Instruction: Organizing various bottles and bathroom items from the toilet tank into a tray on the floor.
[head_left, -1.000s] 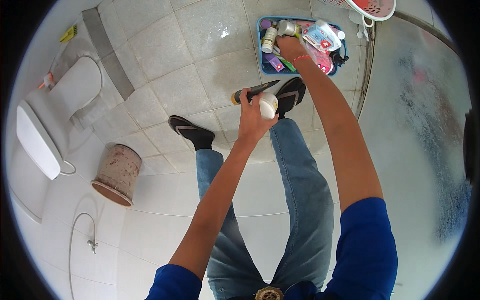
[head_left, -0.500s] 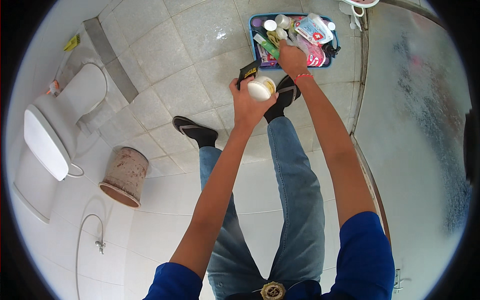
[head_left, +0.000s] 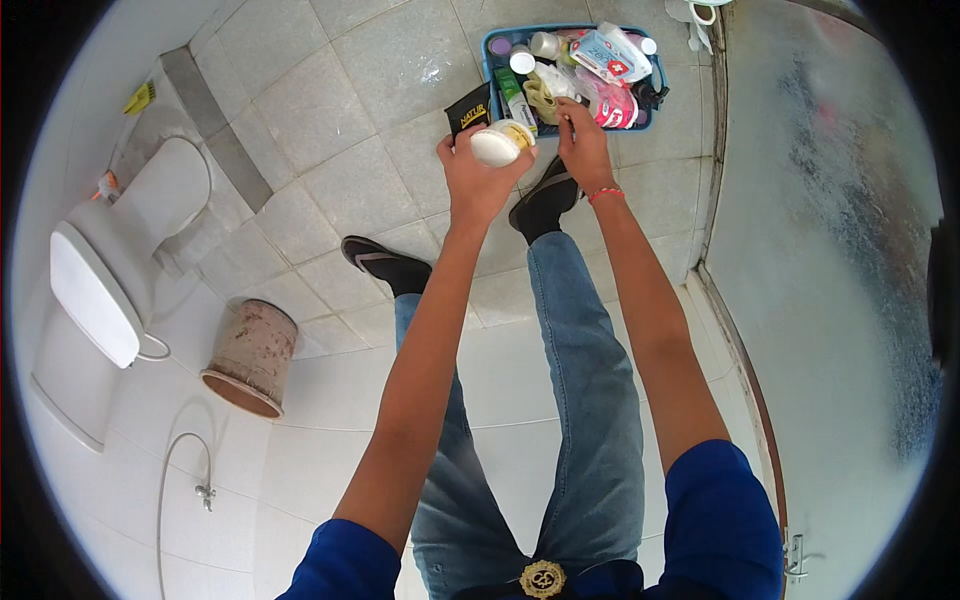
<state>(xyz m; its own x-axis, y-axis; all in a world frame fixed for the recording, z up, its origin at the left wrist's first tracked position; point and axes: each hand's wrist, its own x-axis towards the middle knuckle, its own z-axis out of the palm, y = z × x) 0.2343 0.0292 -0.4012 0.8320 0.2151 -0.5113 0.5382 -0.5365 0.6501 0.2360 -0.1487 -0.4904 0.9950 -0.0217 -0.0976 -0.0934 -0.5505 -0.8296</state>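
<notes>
My left hand (head_left: pixel 478 188) grips a white lidded jar (head_left: pixel 496 146) with a yellowish label. A black packet (head_left: pixel 469 110) with yellow lettering stands up behind the same fingers. My right hand (head_left: pixel 585 145), a red band at its wrist, is at the near edge of a blue plastic basket (head_left: pixel 487 70). Its fingers are pinched beside a crumpled olive-green item (head_left: pixel 541 101); whatever they hold is hidden. In the basket lie a green-and-white box (head_left: pixel 516 100), a pink package (head_left: pixel 612 103), a blue-and-white pack (head_left: pixel 610 55) and several bottles and lidded containers.
The basket stands on grey floor tiles (head_left: pixel 375 80) beyond my sandalled feet (head_left: pixel 548 200). At the left are a white toilet (head_left: pixel 165 190), a stained brown bin (head_left: pixel 250 355) and a hose with a tap (head_left: pixel 204 492). A frosted door panel (head_left: pixel 800 260) bounds the right side.
My left hand has shifted slightly left and up with the jar and packet. My right hand has drawn back toward me, out from among the basket's contents. The view has shifted a little.
</notes>
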